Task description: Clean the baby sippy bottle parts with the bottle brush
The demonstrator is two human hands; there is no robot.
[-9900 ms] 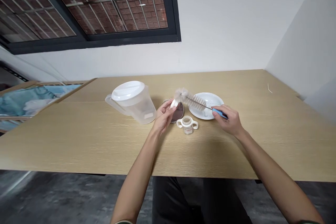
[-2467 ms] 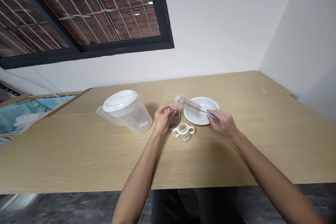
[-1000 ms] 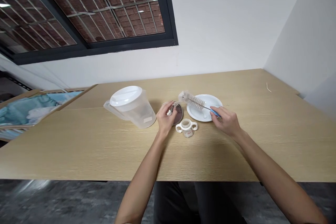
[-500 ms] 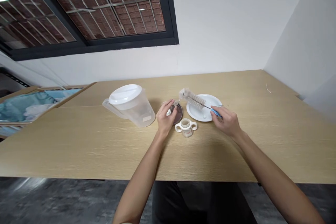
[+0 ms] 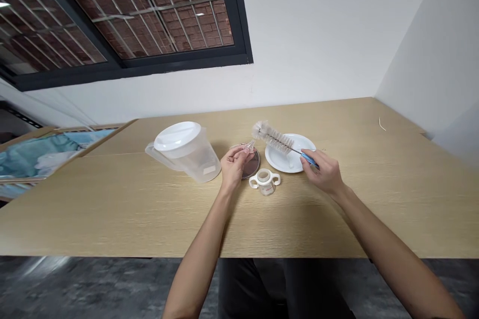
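Left hand (image 5: 233, 163), nearly closed, is pinching clear piece (image 5: 250, 146) between pitcher (image 5: 189, 152) and plate (image 5: 299, 163), probably leaving it partly exposed. Right hand (image 5: 324, 170) is gripping brush (image 5: 277, 141) by blue handle (image 5: 310, 159), apparently leaving bristles (image 5: 262, 129) free. Two-handled bottle (image 5: 267, 188) is standing nearer.

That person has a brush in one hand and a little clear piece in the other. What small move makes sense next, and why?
Probably rubbing the brush lightly against the clear piece. The right hand grips the blue handle, and the bristly end points toward the left hand, which pinches the piece. They look very close; I can't tell whether they touch.
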